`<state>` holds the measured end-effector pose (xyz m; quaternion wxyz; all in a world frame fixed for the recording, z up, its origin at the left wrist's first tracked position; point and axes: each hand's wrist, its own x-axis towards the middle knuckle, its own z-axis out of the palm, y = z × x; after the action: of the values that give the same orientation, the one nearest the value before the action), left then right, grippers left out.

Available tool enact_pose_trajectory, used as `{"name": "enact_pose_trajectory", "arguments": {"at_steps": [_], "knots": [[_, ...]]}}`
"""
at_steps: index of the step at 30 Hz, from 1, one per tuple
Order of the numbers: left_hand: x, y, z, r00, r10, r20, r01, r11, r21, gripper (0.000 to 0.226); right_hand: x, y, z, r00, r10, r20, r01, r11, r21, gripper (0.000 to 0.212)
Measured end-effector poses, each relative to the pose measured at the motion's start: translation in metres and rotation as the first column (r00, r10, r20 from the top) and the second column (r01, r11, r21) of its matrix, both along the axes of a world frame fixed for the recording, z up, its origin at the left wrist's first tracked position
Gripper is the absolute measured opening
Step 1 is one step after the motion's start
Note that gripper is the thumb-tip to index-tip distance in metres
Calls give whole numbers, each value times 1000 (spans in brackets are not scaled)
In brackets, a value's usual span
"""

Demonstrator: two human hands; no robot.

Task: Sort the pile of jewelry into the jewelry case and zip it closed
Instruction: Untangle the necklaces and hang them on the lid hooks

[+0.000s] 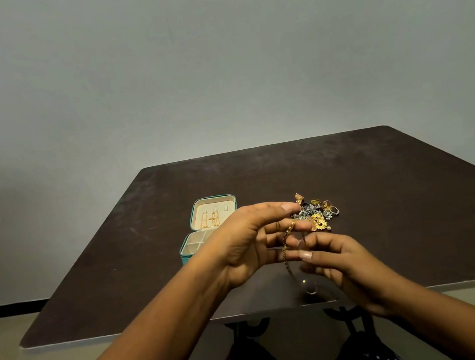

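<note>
**Chain in hand, case to the left**

I have the gold chain (286, 245) pinched in both grips above the bench (385, 188). Its long axis runs far to near, drooping toward the near edge. The open jewelry case (183, 254) lies left and slightly far, nearest my left grip (248, 240). The pile (316, 212) sits just beyond my right grip (334, 261). The left grip hides the case's right side, and the chain's lower loop is blurred.

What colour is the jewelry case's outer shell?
Teal, on the small rectangular open jewelry case; head view.
</note>
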<state>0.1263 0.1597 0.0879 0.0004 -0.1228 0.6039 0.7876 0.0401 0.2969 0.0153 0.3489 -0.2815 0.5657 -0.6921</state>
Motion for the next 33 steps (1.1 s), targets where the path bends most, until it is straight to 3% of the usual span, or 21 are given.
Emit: {"name": "enact_pose_trajectory", "arguments": {"at_steps": [6,10,12,20,26,30,33], "knots": [[0,-13,6,986,169,-12,-168,984,56,17,-8,2,1,984,15,179,-9,999,-36,3],[0,-23,9,973,230,6,-229,968,107,11,-15,1,-1,970,31,240,-11,996,-85,47],[-2,-27,7,967,252,27,-253,959,130,8,-17,2,1,964,45,260,-14,993,-118,52],[-9,-34,-9,926,363,106,-372,925,80,12,-17,5,10,954,98,282,-34,975,-222,45],[-13,-27,-20,932,343,121,-351,935,52,19,-23,4,11,949,37,313,56,957,-285,48],[-16,-21,-31,932,330,151,-338,941,30,17,-24,5,13,945,-44,325,129,961,-246,49],[-18,-19,-38,938,294,181,-298,955,-10,14,-26,6,15,943,-124,310,184,968,-172,20]]}}
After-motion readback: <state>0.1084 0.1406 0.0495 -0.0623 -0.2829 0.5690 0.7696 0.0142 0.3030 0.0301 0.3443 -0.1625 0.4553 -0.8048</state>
